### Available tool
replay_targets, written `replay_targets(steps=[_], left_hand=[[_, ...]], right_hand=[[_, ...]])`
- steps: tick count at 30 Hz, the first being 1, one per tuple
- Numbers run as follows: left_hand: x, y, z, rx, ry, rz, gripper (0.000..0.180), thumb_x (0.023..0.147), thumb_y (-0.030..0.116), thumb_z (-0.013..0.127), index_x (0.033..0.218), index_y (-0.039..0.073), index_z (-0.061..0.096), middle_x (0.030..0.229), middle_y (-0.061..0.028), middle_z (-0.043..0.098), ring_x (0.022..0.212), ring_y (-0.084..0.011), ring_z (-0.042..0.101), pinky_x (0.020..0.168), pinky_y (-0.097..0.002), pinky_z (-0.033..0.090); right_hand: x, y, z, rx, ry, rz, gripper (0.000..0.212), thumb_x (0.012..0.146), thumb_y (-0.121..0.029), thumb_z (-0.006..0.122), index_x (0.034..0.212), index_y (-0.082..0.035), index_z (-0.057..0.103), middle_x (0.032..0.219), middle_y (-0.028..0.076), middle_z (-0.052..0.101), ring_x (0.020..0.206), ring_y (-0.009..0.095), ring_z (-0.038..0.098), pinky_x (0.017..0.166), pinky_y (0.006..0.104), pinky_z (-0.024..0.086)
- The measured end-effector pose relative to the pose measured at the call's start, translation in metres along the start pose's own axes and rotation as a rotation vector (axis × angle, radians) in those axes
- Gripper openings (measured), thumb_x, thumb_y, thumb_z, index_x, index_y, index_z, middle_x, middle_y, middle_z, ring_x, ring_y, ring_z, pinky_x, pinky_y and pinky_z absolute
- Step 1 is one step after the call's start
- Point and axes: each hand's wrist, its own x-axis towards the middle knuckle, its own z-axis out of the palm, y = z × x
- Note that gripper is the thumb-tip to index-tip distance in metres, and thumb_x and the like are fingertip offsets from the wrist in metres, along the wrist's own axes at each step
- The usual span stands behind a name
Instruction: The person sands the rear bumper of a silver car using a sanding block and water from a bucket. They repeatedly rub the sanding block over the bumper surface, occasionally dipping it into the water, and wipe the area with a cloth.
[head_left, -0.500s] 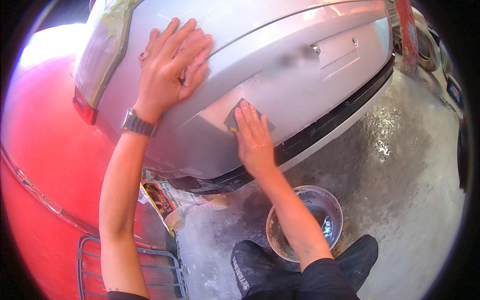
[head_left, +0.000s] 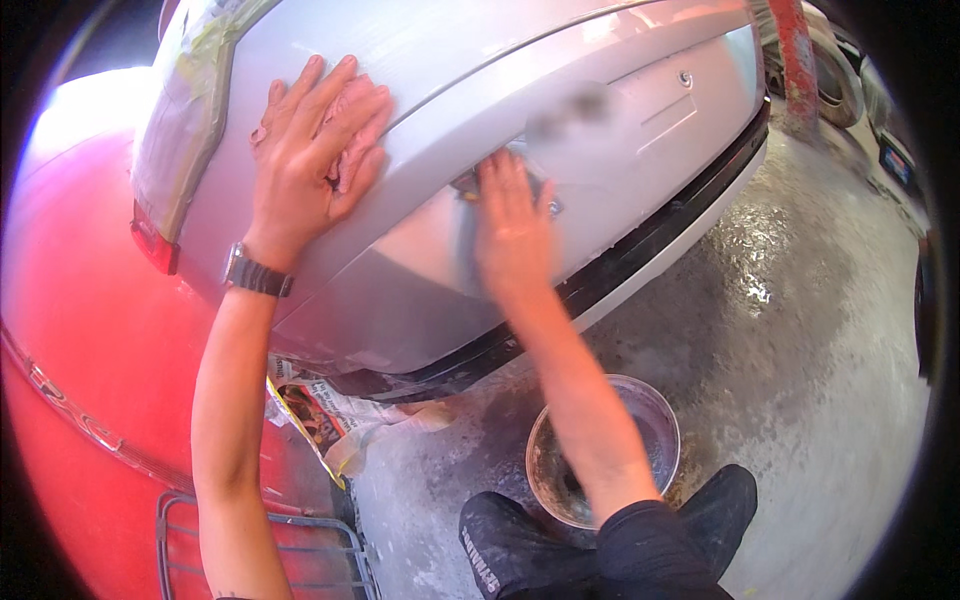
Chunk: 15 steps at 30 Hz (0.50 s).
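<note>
My left hand (head_left: 305, 175) lies with fingers spread on the silver car's rear panel (head_left: 360, 300), holding a pink cloth (head_left: 358, 125) under its palm and between thumb and fingers. A dark watch (head_left: 260, 273) circles that wrist. Lower and to the right, my right hand (head_left: 515, 235) presses a dark piece of sandpaper (head_left: 466, 183) to the panel, just under a raised body line. Its fingers are together and slightly blurred by motion. Most of the sandpaper is hidden beneath them. Around this hand the panel shows a pale patch and a darker, wet-looking streak.
A round bucket (head_left: 533, 475) stands on the wet concrete floor (head_left: 800, 400) between my feet, below my right forearm. A red car body (head_left: 90, 300) is close on the left, a metal rack (head_left: 300, 545) below it. Newspaper (head_left: 345, 405) lies under the bumper. A red post (head_left: 795, 65) rises far right.
My right hand has slid upward along the panel with the sandpaper. My left hand stays on the cloth, and the whole view has shifted a little.
</note>
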Motion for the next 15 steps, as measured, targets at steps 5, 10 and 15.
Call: replay_targets(steps=[5, 10, 15], left_hand=[[-0.004, -0.001, -0.001, 0.006, 0.006, -0.017, 0.045, 0.092, 0.027, 0.080, 0.137, 0.024, 0.076, 0.158, -0.0125, 0.060, 0.151, -0.0410, 0.049, 0.126, -0.0615, 0.032], [0.002, 0.002, -0.002, -0.005, 0.010, -0.016, 0.045, 0.092, 0.027, 0.080, 0.137, 0.025, 0.076, 0.159, -0.0118, 0.059, 0.152, -0.0401, 0.048, 0.126, -0.0617, 0.032], [-0.002, -0.001, -0.002, -0.009, 0.018, -0.018, 0.045, 0.094, 0.028, 0.078, 0.139, 0.024, 0.075, 0.160, -0.0118, 0.058, 0.154, -0.0388, 0.046, 0.127, -0.0614, 0.030]], right_hand=[[-0.031, -0.004, 0.009, 0.121, -0.068, -0.151, 0.054, 0.102, -0.010, 0.053, 0.154, 0.003, 0.051, 0.164, 0.022, 0.050, 0.154, 0.038, 0.046, 0.125, 0.0676, 0.025], [-0.003, -0.013, 0.010, 0.037, 0.041, 0.076, 0.055, 0.101, -0.012, 0.052, 0.155, 0.002, 0.051, 0.164, 0.020, 0.050, 0.154, 0.034, 0.047, 0.125, 0.0685, 0.025], [-0.013, 0.016, 0.007, 0.031, -0.034, -0.222, 0.054, 0.100, -0.009, 0.053, 0.153, 0.003, 0.054, 0.163, 0.021, 0.051, 0.153, 0.036, 0.048, 0.123, 0.0704, 0.027]])
